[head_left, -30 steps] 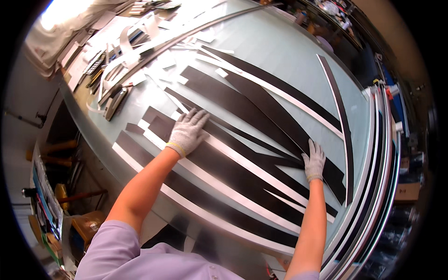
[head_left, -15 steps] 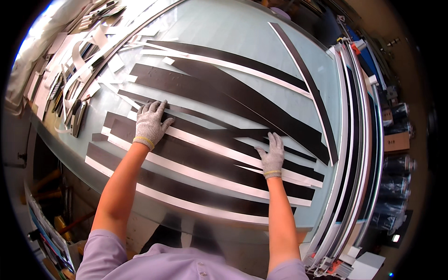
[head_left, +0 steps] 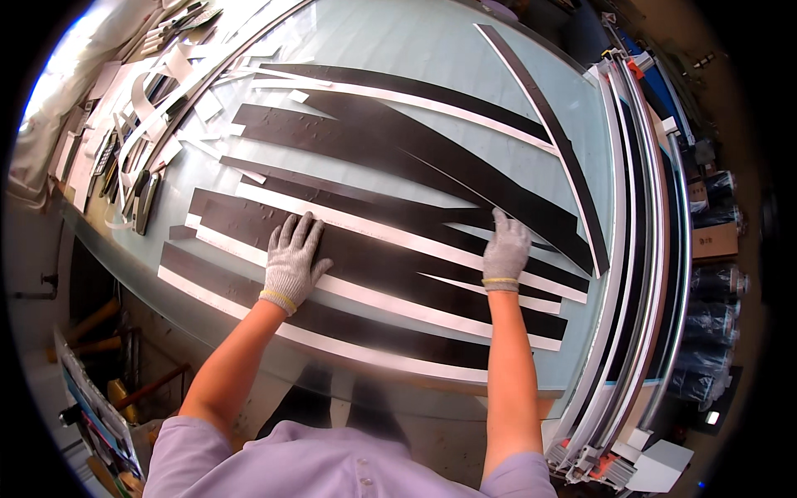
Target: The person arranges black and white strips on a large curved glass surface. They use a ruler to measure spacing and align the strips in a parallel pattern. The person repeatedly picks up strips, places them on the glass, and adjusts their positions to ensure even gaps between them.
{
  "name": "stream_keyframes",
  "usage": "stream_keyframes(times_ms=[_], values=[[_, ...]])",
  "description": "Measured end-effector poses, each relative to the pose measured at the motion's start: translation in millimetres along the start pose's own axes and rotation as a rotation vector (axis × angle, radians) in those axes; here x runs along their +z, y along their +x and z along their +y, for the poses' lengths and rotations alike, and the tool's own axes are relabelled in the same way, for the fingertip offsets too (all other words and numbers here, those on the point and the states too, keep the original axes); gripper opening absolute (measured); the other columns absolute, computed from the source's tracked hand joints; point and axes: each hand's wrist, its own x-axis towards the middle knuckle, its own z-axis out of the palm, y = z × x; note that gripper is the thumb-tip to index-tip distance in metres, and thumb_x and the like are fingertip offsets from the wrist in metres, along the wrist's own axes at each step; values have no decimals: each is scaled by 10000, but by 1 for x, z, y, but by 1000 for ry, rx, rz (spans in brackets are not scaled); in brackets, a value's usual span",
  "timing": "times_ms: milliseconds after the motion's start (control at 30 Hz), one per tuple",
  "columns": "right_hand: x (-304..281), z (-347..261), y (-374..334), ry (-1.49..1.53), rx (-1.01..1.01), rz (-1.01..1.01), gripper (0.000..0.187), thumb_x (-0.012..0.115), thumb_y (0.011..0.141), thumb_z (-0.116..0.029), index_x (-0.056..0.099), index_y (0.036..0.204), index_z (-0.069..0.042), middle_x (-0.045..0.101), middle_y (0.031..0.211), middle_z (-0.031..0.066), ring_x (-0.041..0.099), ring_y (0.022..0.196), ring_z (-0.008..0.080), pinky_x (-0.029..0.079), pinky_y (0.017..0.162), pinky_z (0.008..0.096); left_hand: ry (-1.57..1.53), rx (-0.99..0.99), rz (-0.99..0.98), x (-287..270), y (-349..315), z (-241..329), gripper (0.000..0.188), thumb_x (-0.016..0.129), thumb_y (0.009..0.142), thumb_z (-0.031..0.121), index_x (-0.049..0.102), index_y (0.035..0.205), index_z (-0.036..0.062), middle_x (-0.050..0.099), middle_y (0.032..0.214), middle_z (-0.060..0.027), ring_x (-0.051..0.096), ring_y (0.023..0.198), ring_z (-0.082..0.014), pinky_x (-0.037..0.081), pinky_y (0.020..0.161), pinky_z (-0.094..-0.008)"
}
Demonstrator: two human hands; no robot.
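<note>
Long black strips with white edges lie side by side across the glass-topped table (head_left: 432,50). My left hand (head_left: 292,256), in a grey knit glove, rests flat with spread fingers on a black strip (head_left: 374,259) near the middle. My right hand (head_left: 506,249), gloved alike, lies over the right ends of the strips with its fingers stretched forward; its thumb is hard to make out. Beneath it runs a white-edged strip (head_left: 398,236). Nearest me is another black strip (head_left: 390,332), also white along its front edge. Wider black strips (head_left: 349,137) overlap farther back.
At the left lie paper offcuts (head_left: 207,106), curled white strips (head_left: 141,95) and utility knives (head_left: 146,203). A narrow strip (head_left: 548,141) slants at the back right. Long metal rails (head_left: 643,249) stand along the right edge, with a cardboard box (head_left: 714,241) beyond.
My left hand has come nearer to me and slightly right, onto another strip. My right hand has shifted a little forward and right. A thin dark strip between them now lies differently.
</note>
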Motion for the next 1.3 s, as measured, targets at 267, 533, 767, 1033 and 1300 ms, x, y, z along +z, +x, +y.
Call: stream_keyframes(times_ms=[267, 533, 767, 1033, 1300], values=[[-101, -79, -70, -44, -226, -97, 418, 579, 917, -96, 661, 1327, -85, 514, 875, 100, 543, 816, 298, 461, 777, 434, -365, 248, 313, -63, -46, 83, 837, 889, 635, 214, 567, 1397, 90, 493, 1453, -196, 493, 1325, -421, 385, 1110, -574], [-160, -93, -192, 663, 195, -546, 554, 758, 863, -421, 682, 1258, -39, 585, 834, 109, 601, 802, 306, 488, 759, 442, -280, 393, -156, -31, -68, 87, 368, 605, 838, 167, 686, 1195, 125, 663, 992, -62, 626, 1021, -297, 455, 1047, -493], [-193, 28, -274, 1099, 626, -1047, 166, 689, 874, -64, 737, 1010, 18, 722, 874, 85, 658, 817, 163, 520, 781, 301, -234, 356, -35, -41, -92, 61, 463, 609, 802, 138, 672, 1259, 166, 654, 1047, -85, 611, 1076, -316, 436, 1067, -524], [-193, 109, -275, 755, 712, -903, 203, 722, 807, -94, 745, 960, 37, 730, 864, 128, 694, 858, 209, 536, 798, 323, 14, 270, 88, -48, -57, 46, 401, 630, 814, 103, 711, 1199, 179, 650, 999, -54, 620, 1062, -291, 428, 1110, -473], [-180, 136, -294, 745, 548, -701, 199, 708, 848, -151, 715, 904, 40, 677, 734, 125, 631, 663, 190, 499, 655, 346, 36, 155, 28, -43, -63, 14, 499, 676, 778, 53, 676, 1265, 161, 635, 1254, -96, 566, 1232, -323, 420, 1102, -486]])
